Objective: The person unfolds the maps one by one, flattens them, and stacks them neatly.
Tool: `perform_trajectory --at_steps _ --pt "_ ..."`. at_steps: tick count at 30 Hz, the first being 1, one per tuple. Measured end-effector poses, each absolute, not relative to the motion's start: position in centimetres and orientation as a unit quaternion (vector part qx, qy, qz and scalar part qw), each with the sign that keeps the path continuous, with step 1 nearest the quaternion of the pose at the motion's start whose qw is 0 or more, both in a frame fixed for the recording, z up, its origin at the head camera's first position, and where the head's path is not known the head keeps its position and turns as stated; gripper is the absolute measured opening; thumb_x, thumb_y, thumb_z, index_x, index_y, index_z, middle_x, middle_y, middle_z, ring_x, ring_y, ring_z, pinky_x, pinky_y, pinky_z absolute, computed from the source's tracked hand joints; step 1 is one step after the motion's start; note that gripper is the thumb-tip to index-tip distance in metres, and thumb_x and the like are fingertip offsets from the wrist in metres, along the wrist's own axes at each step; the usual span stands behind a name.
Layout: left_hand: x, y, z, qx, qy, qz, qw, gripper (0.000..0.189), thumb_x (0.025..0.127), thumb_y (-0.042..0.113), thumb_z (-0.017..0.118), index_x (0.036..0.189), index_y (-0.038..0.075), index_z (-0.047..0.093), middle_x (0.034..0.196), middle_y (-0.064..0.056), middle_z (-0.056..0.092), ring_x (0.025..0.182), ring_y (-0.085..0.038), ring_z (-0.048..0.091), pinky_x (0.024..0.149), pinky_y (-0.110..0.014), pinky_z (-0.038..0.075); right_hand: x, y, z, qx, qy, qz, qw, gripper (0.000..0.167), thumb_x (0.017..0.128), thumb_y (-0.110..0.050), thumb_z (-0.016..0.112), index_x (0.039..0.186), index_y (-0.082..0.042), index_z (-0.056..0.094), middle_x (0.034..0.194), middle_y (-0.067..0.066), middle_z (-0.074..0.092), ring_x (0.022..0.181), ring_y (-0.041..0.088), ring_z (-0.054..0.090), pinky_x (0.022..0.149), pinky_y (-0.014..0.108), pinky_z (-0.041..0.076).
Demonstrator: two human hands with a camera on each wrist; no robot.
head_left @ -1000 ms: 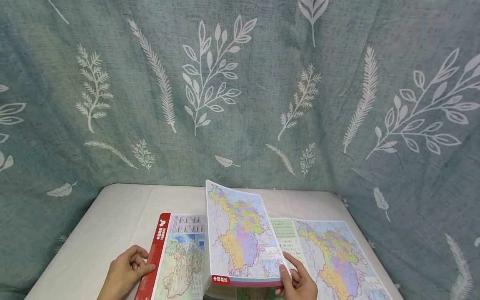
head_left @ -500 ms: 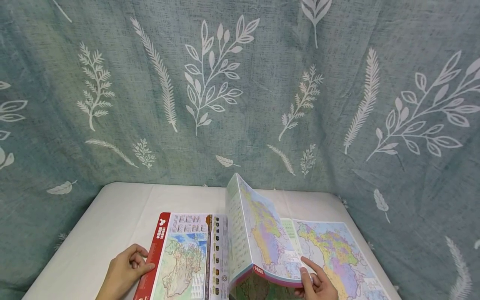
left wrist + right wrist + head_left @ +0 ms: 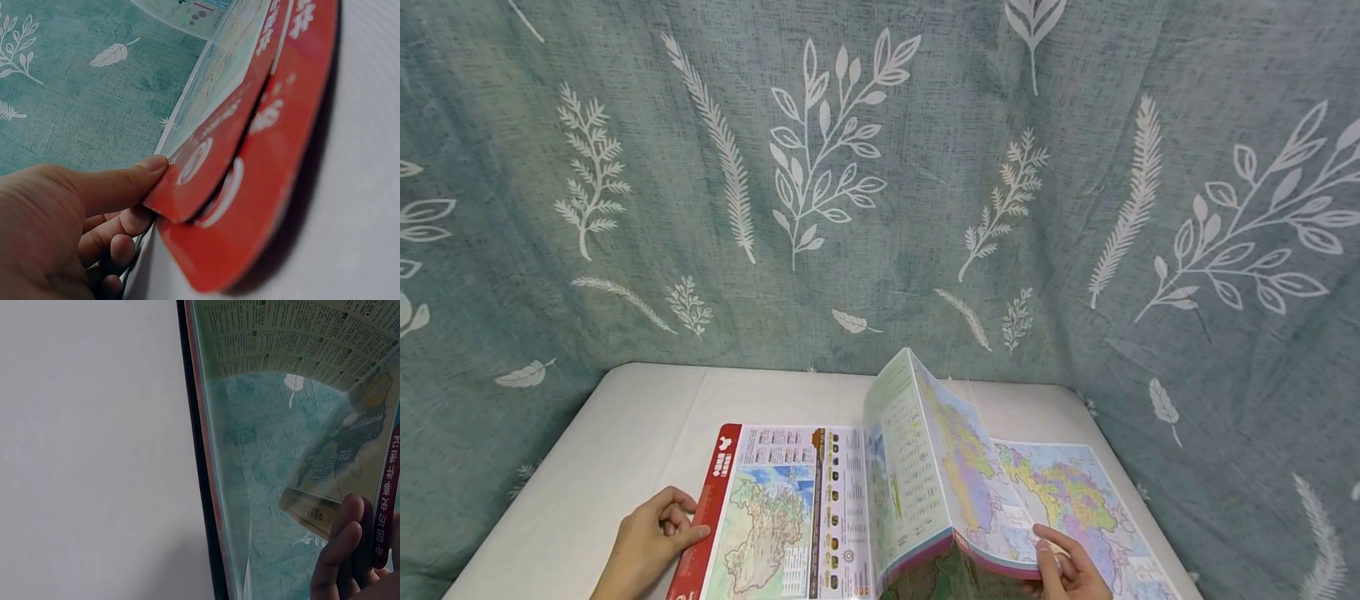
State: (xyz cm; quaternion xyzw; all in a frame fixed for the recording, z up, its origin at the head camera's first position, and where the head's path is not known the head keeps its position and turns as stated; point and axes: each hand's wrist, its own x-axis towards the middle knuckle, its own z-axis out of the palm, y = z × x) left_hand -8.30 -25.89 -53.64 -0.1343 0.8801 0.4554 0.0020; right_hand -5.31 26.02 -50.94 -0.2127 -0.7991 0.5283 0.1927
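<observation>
A spread-out map booklet [image 3: 775, 533] lies before me, its left edge a red strip. My left hand [image 3: 651, 537] pinches that strip; in the left wrist view the thumb is on top and the curled fingers beneath the red corner [image 3: 194, 181]. Standing up bent in the middle is a raised map page [image 3: 917, 467], glossy, with a pink and blue lower edge. My right hand [image 3: 1071, 567] pinches its lower right corner. In the right wrist view, the fingers [image 3: 347, 534] hold a page with a dark red strip [image 3: 386, 506].
Another coloured map page [image 3: 1075, 492] lies flat at the right, partly behind the raised page. White cloth [image 3: 647, 408] covers the table. A teal leaf-print curtain [image 3: 880, 192] hangs behind and at both sides.
My right hand has moved right with the raised page, whose fold now stands farther right. More of the printed left part of the booklet shows. The left hand has stayed in place.
</observation>
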Motion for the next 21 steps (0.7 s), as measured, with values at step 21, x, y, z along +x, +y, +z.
perform_trajectory --at_steps 21 --pt "-8.2 -25.8 -53.5 -0.135 0.878 0.459 0.006 0.043 0.081 0.022 0.092 0.107 0.002 0.064 0.072 -0.002 0.060 0.066 -0.014 0.051 0.058 -0.024 0.042 -6.2 32.8 -52.6 -0.289 -0.780 0.528 0.171 0.029 0.109 -0.035 0.052 0.126 -0.014 0.063 0.063 0.000 0.067 0.048 0.020 0.063 0.047 0.033 0.052"
